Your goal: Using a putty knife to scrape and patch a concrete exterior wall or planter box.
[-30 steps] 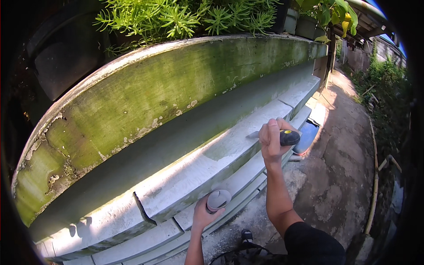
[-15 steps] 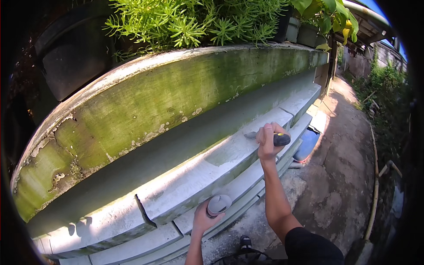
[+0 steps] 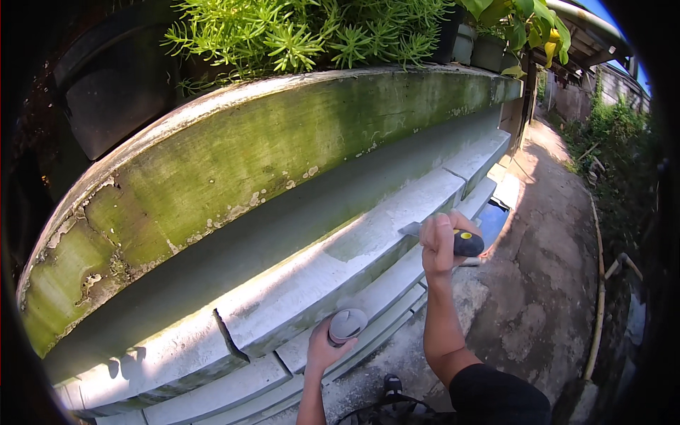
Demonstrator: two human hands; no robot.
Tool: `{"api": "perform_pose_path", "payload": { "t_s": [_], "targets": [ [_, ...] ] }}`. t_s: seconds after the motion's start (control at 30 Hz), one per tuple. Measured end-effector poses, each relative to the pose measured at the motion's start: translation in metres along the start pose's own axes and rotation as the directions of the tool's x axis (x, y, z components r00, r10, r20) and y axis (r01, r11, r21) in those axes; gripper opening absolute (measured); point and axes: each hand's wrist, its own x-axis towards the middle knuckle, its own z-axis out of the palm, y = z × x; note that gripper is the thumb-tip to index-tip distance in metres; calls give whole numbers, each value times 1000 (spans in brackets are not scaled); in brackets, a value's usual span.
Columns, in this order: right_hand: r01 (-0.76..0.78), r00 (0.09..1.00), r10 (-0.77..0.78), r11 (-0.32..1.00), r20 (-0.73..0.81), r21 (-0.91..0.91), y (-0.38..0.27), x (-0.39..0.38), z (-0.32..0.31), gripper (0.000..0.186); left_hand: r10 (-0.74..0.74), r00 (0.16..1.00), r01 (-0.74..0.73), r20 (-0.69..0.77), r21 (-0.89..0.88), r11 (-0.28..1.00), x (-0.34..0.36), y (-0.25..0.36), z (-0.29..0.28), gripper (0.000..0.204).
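My right hand [image 3: 439,239] is closed round a putty knife [image 3: 467,244]. Its dark handle has a yellow spot on the end, and its short metal blade [image 3: 409,229] points left at the front edge of the pale concrete ledge [image 3: 312,273]; whether the blade touches cannot be made out. Lower down, my left hand [image 3: 324,348] grips a round cup [image 3: 348,324] from its left side. Something smooth and greyish-white sits inside the cup, with a dark patch near its rim. A damp-looking grey patch [image 3: 347,248] marks the ledge top left of the blade.
Above the ledge runs a mossy green concrete wall [image 3: 276,152], its paint flaking at the left. Leafy plants [image 3: 297,42] and a large black pot [image 3: 117,92] stand on top. A dark gap [image 3: 230,336] cuts the ledge. At right lie a blue container [image 3: 494,221] and a path [image 3: 538,262].
My right hand has moved down and slightly right with the putty knife, from over the ledge top to its front edge. My left hand and the cup have barely shifted.
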Motion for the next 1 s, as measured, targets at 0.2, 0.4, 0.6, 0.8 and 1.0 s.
{"api": "perform_pose_path", "payload": {
  "t_s": [0.2,0.4,0.6,0.8,1.0],
  "targets": [
    [63,998,-62,996,-5,61,-22,0,0,39,4,1000,-4,6,-12,1000,-10,2,-2,68],
    [-2,999,14,953,41,-302,31,0,-4,35,-3,1000,2,8,20,1000,-5,-3,-1,67],
    [202,976,-135,850,170,-486,53,-9,-14,32,11,1000,-11,7,19,1000,-3,2,4,66],
    [109,993,-110,994,35,23,4,-7,1,36,-26,1000,26,4,-62,998,-4,-2,0,67],
    [93,996,-92,993,14,-71,15,0,3,30,-21,1000,21,-16,36,999,-2,-1,-2,68]
  ]
}}
